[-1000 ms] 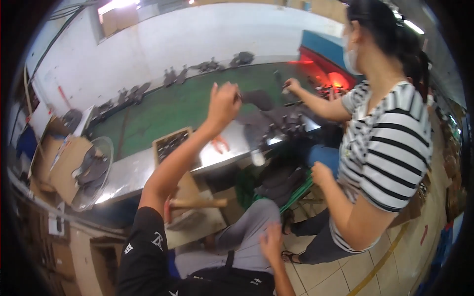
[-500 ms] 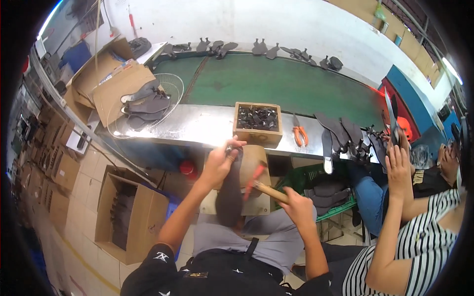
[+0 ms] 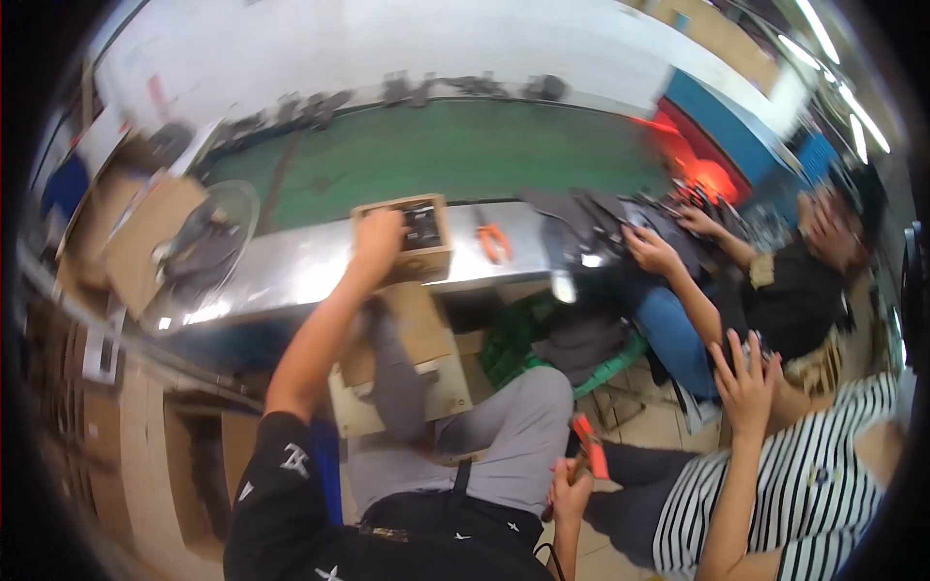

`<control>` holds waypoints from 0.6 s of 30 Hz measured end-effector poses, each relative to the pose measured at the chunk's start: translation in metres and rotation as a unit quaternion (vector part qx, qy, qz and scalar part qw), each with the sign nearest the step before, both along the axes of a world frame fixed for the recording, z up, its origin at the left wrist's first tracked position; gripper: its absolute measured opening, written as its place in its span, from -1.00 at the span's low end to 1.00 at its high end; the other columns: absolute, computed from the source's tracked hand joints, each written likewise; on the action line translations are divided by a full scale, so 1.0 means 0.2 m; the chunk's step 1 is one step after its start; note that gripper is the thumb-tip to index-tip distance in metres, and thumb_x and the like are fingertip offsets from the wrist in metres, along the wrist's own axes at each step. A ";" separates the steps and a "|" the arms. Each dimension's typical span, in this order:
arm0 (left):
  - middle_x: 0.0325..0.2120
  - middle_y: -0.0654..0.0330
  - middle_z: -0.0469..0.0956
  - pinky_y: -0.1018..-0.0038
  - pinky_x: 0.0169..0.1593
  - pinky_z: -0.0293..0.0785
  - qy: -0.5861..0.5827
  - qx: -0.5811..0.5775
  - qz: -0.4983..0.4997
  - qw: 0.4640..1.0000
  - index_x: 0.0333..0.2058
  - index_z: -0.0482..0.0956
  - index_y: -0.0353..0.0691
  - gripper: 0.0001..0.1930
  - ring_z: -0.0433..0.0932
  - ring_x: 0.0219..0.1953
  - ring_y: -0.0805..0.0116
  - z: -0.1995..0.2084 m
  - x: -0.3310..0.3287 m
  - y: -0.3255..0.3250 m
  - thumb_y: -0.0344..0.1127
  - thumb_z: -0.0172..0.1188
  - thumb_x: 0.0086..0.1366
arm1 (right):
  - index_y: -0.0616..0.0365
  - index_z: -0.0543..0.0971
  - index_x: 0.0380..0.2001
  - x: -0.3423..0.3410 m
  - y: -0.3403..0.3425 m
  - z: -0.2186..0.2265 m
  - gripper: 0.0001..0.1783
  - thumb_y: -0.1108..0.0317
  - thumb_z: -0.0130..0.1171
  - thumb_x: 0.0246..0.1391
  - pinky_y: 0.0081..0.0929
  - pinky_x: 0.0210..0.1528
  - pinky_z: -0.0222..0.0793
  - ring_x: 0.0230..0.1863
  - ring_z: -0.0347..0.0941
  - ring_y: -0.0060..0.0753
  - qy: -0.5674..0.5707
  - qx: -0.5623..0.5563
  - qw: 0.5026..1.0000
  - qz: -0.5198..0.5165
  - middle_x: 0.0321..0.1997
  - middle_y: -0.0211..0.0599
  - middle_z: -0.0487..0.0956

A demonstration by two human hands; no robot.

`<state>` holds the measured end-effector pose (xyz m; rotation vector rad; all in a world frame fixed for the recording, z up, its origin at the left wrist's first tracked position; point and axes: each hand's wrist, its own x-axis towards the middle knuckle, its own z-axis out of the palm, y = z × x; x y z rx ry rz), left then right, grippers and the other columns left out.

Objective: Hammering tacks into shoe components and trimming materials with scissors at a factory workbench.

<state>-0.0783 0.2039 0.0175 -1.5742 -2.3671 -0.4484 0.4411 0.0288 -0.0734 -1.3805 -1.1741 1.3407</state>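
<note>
While left hand (image 3: 380, 235) touches box (image 3: 426, 263), right hand (image 3: 569, 492) grips hammer (image 3: 585, 453).

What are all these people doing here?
A person sits at a long shiny metal bench beside a green conveyor belt. Their left hand reaches into a small wooden box of dark little parts on the bench. Their right hand rests by their knee, gripping a wooden-handled tool with an orange-red end. Orange-handled pliers lie on the bench. To the right, two other people work; one, in a black-and-white striped shirt, has a hand raised.
</note>
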 end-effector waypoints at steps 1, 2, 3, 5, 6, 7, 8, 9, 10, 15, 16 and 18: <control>-0.41 -0.11 0.61 0.08 -0.21 0.53 0.007 -0.007 0.021 1.000 -0.47 0.63 -0.32 -0.70 0.63 -0.31 -0.08 0.02 -0.10 -0.09 -0.16 0.41 0.09 | 0.19 0.45 -0.47 -0.06 0.03 -0.04 -0.73 0.30 0.22 0.27 -0.58 -0.81 0.04 -0.84 0.12 -0.70 -0.015 0.057 0.998 0.023 -0.74 -0.56 0.27; -0.44 -0.11 0.63 0.07 -0.23 0.54 0.038 -0.001 0.005 0.999 -0.46 0.64 -0.33 -0.72 0.64 -0.32 -0.10 0.03 -0.16 -0.11 -0.19 0.41 0.10 | 0.21 0.49 -0.44 -0.10 0.04 0.01 -0.77 0.32 0.23 0.25 -0.60 -0.75 0.09 -0.79 0.18 -0.72 -0.029 0.086 0.995 0.051 -0.71 -0.54 0.33; -0.45 -0.13 0.63 0.04 -0.24 0.55 0.024 -0.028 0.040 0.999 -0.47 0.64 -0.34 -0.73 0.65 -0.32 -0.14 0.07 -0.13 -0.08 -0.22 0.42 0.08 | 0.22 0.54 -0.41 -0.13 0.07 0.06 -0.80 0.34 0.25 0.23 -0.62 -0.69 0.15 -0.74 0.24 -0.74 -0.048 0.114 0.989 0.077 -0.69 -0.53 0.39; -0.45 -0.12 0.65 0.08 -0.26 0.57 0.065 -0.017 -0.021 0.998 -0.45 0.66 -0.32 -0.77 0.67 -0.33 -0.11 0.10 -0.06 -0.02 -0.25 0.43 0.07 | 0.26 0.59 -0.34 -0.19 0.14 0.15 -0.85 0.38 0.27 0.21 -0.64 -0.55 0.23 -0.61 0.33 -0.77 -0.039 0.216 0.973 0.072 -0.62 -0.53 0.48; -0.45 -0.09 0.65 0.11 -0.27 0.56 -0.009 -0.037 -0.020 0.999 -0.45 0.66 -0.31 -0.77 0.67 -0.33 -0.09 0.13 -0.04 0.00 -0.26 0.44 0.06 | 0.26 0.59 -0.34 -0.22 0.18 0.19 -0.85 0.38 0.27 0.21 -0.64 -0.55 0.23 -0.61 0.33 -0.77 -0.038 0.218 0.974 0.057 -0.62 -0.53 0.48; -0.45 -0.07 0.66 0.15 -0.28 0.56 -0.084 -0.057 -0.019 0.995 -0.45 0.67 -0.29 -0.78 0.67 -0.33 -0.06 0.14 -0.03 0.02 -0.26 0.44 0.05 | 0.26 0.61 -0.28 -0.25 0.23 0.23 -0.86 0.39 0.27 0.20 -0.64 -0.50 0.26 -0.57 0.35 -0.77 -0.021 0.231 0.969 0.088 -0.59 -0.53 0.51; -0.45 -0.07 0.66 0.15 -0.28 0.56 -0.080 -0.054 -0.030 0.995 -0.45 0.67 -0.29 -0.78 0.67 -0.33 -0.06 0.14 -0.05 0.01 -0.26 0.44 0.05 | 0.26 0.62 -0.22 -0.29 0.27 0.27 -0.84 0.40 0.27 0.20 -0.63 -0.46 0.29 -0.52 0.37 -0.77 -0.004 0.245 0.962 0.122 -0.56 -0.53 0.54; -0.47 -0.05 0.65 0.19 -0.28 0.56 -0.094 -0.033 -0.028 0.995 -0.44 0.66 -0.29 -0.79 0.67 -0.35 -0.03 0.13 -0.08 -0.02 -0.28 0.44 0.04 | 0.26 0.62 -0.22 -0.34 0.31 0.33 -0.84 0.40 0.27 0.20 -0.63 -0.46 0.29 -0.52 0.37 -0.77 -0.002 0.249 0.962 0.114 -0.56 -0.53 0.54; -0.48 -0.03 0.65 0.23 -0.29 0.55 -0.109 -0.013 -0.025 0.994 -0.44 0.66 -0.29 -0.80 0.67 -0.37 0.01 0.11 -0.09 -0.05 -0.30 0.44 0.04 | 0.27 0.63 -0.17 -0.40 0.34 0.41 -0.78 0.37 0.30 0.17 -0.58 -0.40 0.38 -0.50 0.47 -0.66 -0.005 0.239 0.959 0.153 -0.48 -0.40 0.62; -0.48 0.03 0.64 0.38 -0.31 0.54 -0.189 0.162 -0.048 0.967 -0.41 0.59 -0.35 -0.85 0.65 -0.43 0.22 0.35 0.14 -0.28 -0.44 0.39 0.10 | 0.27 0.63 -0.03 -0.59 0.46 0.61 -0.69 0.37 0.28 0.18 -0.56 -0.36 0.46 -0.48 0.56 -0.57 -0.036 0.248 0.945 0.211 -0.41 -0.30 0.69; -0.46 0.05 0.64 0.42 -0.31 0.54 -0.185 0.249 -0.115 0.944 -0.40 0.57 -0.36 -0.88 0.63 -0.43 0.29 0.38 0.23 -0.33 -0.50 0.36 0.13 | 0.26 0.61 0.01 -0.63 0.48 0.62 -0.67 0.37 0.27 0.20 -0.59 -0.37 0.45 -0.47 0.56 -0.58 0.088 0.220 0.948 0.213 -0.39 -0.31 0.68; -0.34 0.07 0.64 0.47 -0.23 0.59 -0.101 0.329 -0.232 0.910 -0.39 0.55 -0.36 -0.89 0.64 -0.33 0.33 0.48 0.47 -0.41 -0.60 0.32 0.14 | 0.26 0.56 0.07 -0.73 0.51 0.66 -0.66 0.37 0.21 0.26 -0.65 -0.47 0.36 -0.53 0.48 -0.65 0.229 0.224 0.926 0.201 -0.23 -0.27 0.68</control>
